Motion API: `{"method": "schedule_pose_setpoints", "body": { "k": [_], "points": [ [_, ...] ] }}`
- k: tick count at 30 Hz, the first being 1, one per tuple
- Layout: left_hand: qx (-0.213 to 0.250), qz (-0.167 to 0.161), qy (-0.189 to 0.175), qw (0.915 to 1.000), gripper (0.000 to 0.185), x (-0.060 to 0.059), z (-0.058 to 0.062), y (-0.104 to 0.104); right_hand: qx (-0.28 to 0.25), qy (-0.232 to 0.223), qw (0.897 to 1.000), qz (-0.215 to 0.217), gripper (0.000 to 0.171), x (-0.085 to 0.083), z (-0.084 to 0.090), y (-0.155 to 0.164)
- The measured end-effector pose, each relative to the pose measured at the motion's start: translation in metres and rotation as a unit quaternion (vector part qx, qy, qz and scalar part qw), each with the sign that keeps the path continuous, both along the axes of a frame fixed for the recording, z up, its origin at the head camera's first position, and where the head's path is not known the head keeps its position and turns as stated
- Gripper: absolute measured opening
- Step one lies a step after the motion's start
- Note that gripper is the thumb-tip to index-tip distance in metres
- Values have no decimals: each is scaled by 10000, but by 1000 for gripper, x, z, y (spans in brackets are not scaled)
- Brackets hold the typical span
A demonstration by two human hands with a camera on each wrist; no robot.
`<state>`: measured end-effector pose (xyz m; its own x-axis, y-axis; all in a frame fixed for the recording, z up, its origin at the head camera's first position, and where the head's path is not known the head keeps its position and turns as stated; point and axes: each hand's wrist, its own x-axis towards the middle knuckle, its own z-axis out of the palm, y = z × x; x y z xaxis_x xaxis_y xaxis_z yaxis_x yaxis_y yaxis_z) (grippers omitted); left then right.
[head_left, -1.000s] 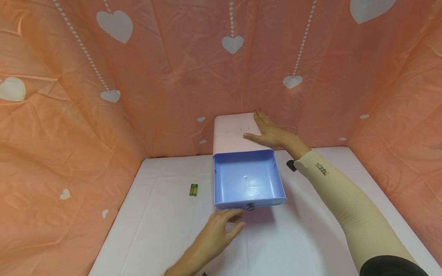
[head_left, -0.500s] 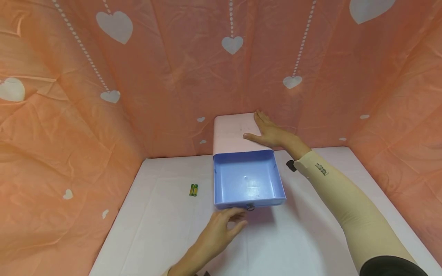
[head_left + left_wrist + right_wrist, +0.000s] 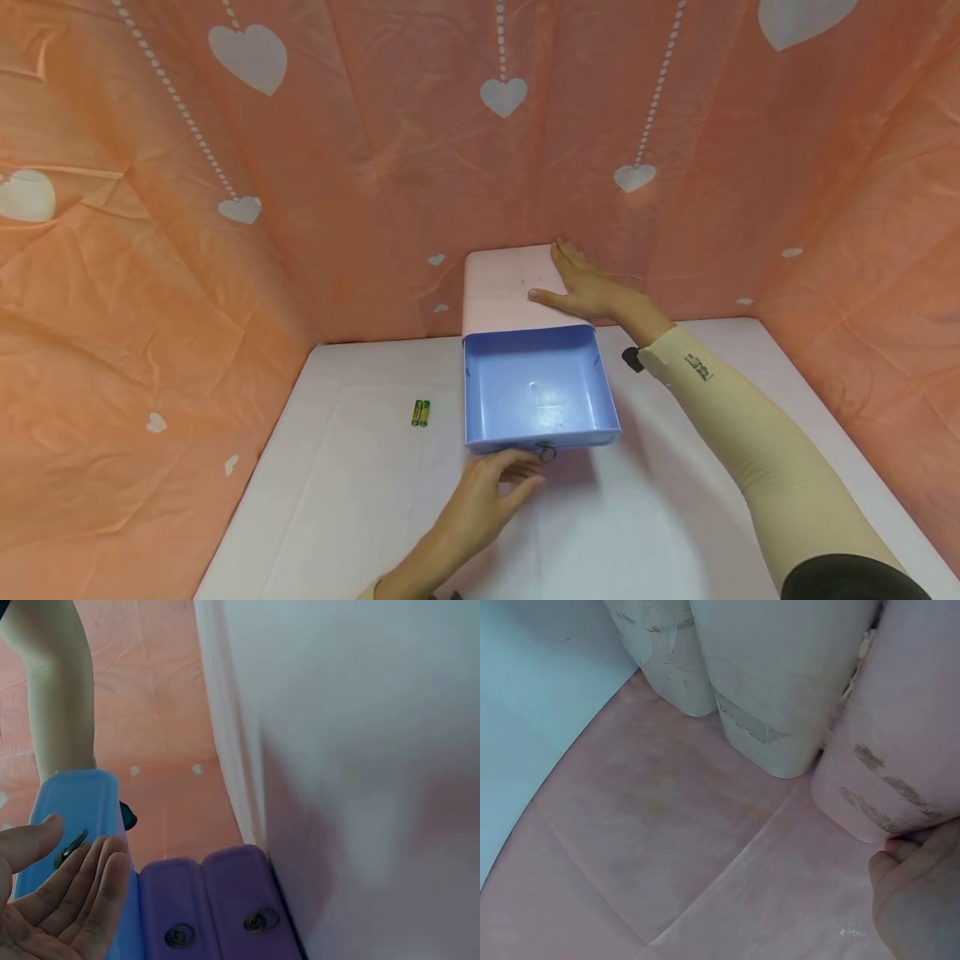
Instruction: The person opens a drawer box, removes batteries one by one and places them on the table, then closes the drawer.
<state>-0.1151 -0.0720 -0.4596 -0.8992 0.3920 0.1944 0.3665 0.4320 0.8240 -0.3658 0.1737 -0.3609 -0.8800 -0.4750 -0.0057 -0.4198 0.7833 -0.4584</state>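
Note:
A blue drawer (image 3: 536, 392) stands pulled out of a pale pink cabinet (image 3: 506, 287), and its inside holds nothing. On its front hangs a small ring pull (image 3: 547, 453), also visible in the left wrist view. My left hand (image 3: 483, 496) is in front of the drawer with its fingertips at the ring; the left wrist view shows the fingers nearly straight and the thumb apart. My right hand (image 3: 588, 287) lies spread on the cabinet's top right side, its fingers reaching the back edge. Two batteries (image 3: 421, 413) lie side by side on the white table, left of the drawer.
Two purple drawers (image 3: 176, 911) with ring pulls, both closed, sit beneath the blue one in the left wrist view. An orange curtain (image 3: 390, 167) with white hearts encloses the table (image 3: 360, 475). The cabinet's back is close to this curtain.
My left hand has shifted slightly right and up to the ring pull, and the ring has swung a little to the right. The right hand, drawer and batteries have stayed put.

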Motion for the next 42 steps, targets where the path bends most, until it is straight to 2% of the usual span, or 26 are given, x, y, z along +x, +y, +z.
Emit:
{"method": "schedule_pose_setpoints", "body": {
  "k": [9,16,28,42],
  "points": [
    [115,66,-140,9998,26,-3,-4,6,41,19,10000,-22,118,-1,1,-1],
    [149,260,-258,9992,23,-3,-4,9,36,25,10000,-7,119,0,3,-3],
    [572,490,-333,9966,22,-2,-9,14,52,24,10000,3,119,1,3,-2],
    [543,535,-123,9970,18,-1,-10,14,2,-29,10000,-53,120,3,2,-2]
  ]
}}
